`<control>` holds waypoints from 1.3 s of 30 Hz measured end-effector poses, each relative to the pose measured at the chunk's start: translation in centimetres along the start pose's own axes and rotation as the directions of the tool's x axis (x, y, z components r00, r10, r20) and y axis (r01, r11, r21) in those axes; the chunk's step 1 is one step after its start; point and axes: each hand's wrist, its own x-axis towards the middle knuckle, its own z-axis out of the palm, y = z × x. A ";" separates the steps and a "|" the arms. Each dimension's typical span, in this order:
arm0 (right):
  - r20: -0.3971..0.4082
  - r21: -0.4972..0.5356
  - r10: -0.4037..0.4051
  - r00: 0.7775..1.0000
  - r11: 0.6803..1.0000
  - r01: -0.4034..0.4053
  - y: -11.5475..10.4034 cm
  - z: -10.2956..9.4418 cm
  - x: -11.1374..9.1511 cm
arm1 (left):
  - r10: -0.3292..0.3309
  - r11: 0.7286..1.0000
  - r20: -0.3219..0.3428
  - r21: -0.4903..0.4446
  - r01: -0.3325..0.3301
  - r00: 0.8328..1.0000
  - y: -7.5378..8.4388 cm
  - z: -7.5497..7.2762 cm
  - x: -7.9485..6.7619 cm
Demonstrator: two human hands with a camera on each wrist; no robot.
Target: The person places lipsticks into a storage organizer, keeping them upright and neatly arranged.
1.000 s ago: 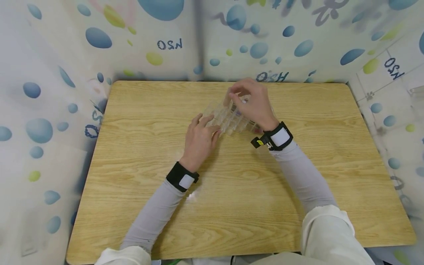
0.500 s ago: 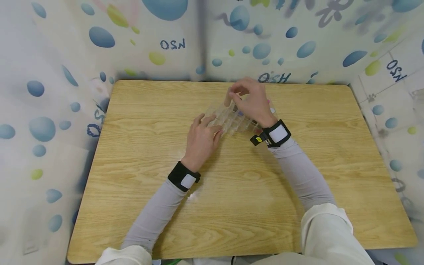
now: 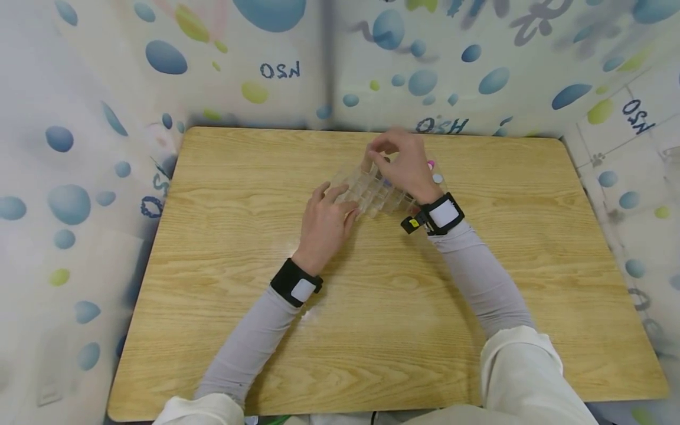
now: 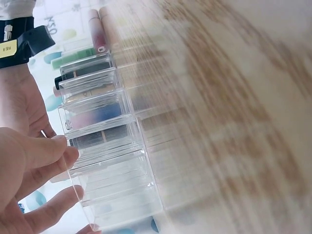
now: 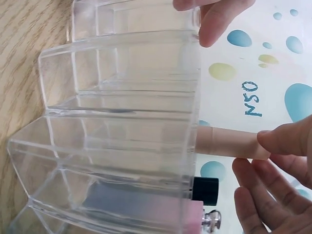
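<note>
In the right wrist view my right hand (image 5: 278, 175) pinches a slim beige lipstick tube (image 5: 231, 142) between thumb and fingertips. The tube's far end is at the rim of a clear, stepped cosmetics organizer (image 5: 122, 63) with many compartments. My left hand (image 3: 323, 231) rests at the organizer's left side, its fingertips spread along the rim. In the left wrist view those fingertips (image 4: 77, 192) touch the clear edge. Right beside the tube, a black cap (image 5: 205, 191) and a pink-and-blue container (image 5: 161, 209) with a silver knob stick out of other compartments.
The organizer stands on a wood-grain table (image 3: 398, 330), near its back edge. Other slots hold a green tube (image 4: 73, 57), a dark pink tube (image 4: 98, 36) and several more cosmetics. A wall sheet with blue and yellow spots (image 3: 422, 82) rises behind the table.
My right hand and the lipstick tube are slightly lower over the organizer. The left hand has kept its place, and the head view has shifted a little.
</note>
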 end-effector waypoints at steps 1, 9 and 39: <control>0.007 -0.004 0.001 1.000 1.000 -0.001 0.1 0.0 -0.1 | -0.001 1.000 0.002 -0.001 0.001 1.000 0.0 0.0 0.0; 0.051 -0.029 0.011 0.999 1.000 -0.010 1.1 0.2 -0.6 | -0.001 1.000 -0.002 -0.021 0.001 1.000 0.3 0.0 -0.1; 0.119 -0.066 0.042 0.992 0.997 -0.034 1.7 1.0 -1.1 | 0.013 1.000 -0.005 -0.011 -0.013 1.000 0.0 -0.2 0.0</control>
